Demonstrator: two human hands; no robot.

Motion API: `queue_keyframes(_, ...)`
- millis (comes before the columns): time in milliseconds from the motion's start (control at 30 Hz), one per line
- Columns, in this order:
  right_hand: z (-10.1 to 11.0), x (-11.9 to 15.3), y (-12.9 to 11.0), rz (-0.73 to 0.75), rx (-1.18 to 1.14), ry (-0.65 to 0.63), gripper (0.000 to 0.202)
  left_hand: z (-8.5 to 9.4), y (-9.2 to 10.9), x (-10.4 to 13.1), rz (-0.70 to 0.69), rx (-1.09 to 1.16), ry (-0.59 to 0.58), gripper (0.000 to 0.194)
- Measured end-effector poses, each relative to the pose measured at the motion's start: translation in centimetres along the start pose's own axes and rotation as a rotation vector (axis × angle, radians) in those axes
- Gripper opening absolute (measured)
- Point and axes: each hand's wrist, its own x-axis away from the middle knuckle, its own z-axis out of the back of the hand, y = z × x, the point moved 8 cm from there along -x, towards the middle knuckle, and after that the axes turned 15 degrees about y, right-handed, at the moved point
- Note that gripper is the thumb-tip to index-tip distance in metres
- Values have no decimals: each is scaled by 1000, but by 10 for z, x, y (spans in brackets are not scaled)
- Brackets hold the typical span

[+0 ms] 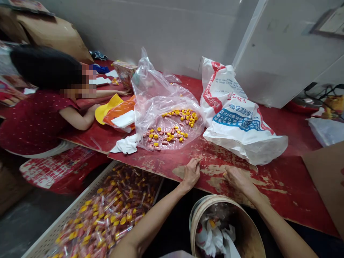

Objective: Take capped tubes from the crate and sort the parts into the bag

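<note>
My left hand (191, 173) rests at the front edge of the red table (292, 179), its fingers curled closed. To its right, my right hand (238, 178) is also closed, over a worn patch of the tabletop. Whatever either hand holds, if anything, is hidden or too small to make out. Beyond my left hand lies a clear plastic bag (150, 86), with small pink pieces (163, 142) and yellow caps (192, 118) spread on its opened film. A white printed sack (236, 111) slumps beyond my right hand.
Below the table, a bucket (197, 229) holds crumpled white scraps, and a perforated crate (72, 206) holds many yellow-capped tubes (107, 211). A co-worker (34, 111) leans over the table at left, near a yellow and orange item (110, 109). Cardboard (328, 179) stands at right.
</note>
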Motion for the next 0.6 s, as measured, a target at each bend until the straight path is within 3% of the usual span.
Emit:
queue_keyframes(200, -14, 1, 4, 13, -60, 5, 18, -7, 2, 6, -45, -30, 12, 24)
queue_keyframes(400, -9, -9, 12, -29, -173, 85, 12, -9, 2, 6, -69, -22, 9, 28)
queue_keyframes(500, -3, -12, -1, -26, -253, 125, 15, -6, 8, 9, -70, 44, -25, 37)
queue_keyframes(600, 3, -10, -33, 16, -510, 158, 22, -6, 25, 16, -127, 129, -156, 48)
